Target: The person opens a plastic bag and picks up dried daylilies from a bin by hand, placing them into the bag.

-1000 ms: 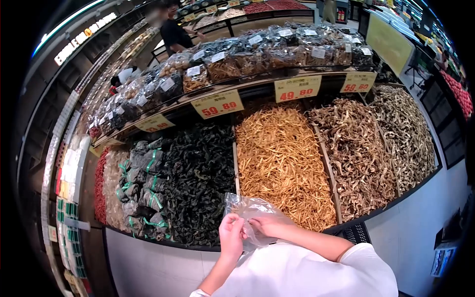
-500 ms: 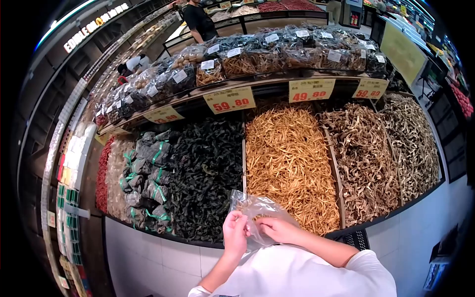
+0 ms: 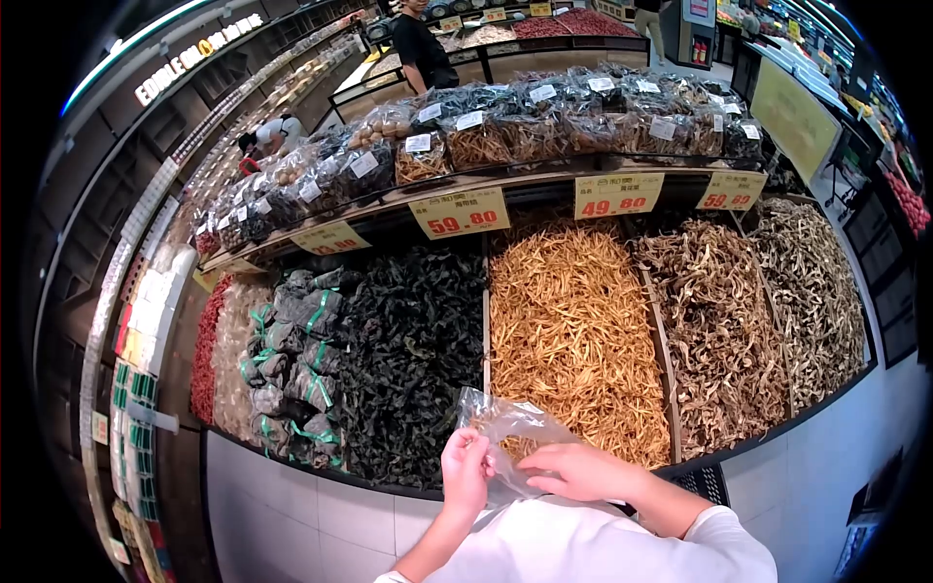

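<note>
Close to my body, at the front edge of the display, is a clear plastic bag [image 3: 498, 413], crumpled, with golden dried strips showing through it. My left hand [image 3: 466, 468] pinches the bag's left side, fingers curled together. Over the bag's right side lies my right hand [image 3: 580, 472], its fingers stretched out to the left and the thumb apart below them. Just beyond the bag are a bin of golden dried strips [image 3: 573, 325] and, to its left, a bin of dark dried seaweed-like pieces [image 3: 413, 340].
Bins of brown dried strips [image 3: 714, 340] and paler strips [image 3: 812, 301] are on the right. Grey bundles tied with green ribbon [image 3: 292, 360] fill a left section. Behind price signs [image 3: 459, 212] runs a shelf of packed bags [image 3: 544, 121]. A person [image 3: 423, 53] stands beyond.
My right hand's fingers have straightened out from a pinch on the bag. My left hand keeps its pinch. The view has tilted slightly, so the display sits a little lower.
</note>
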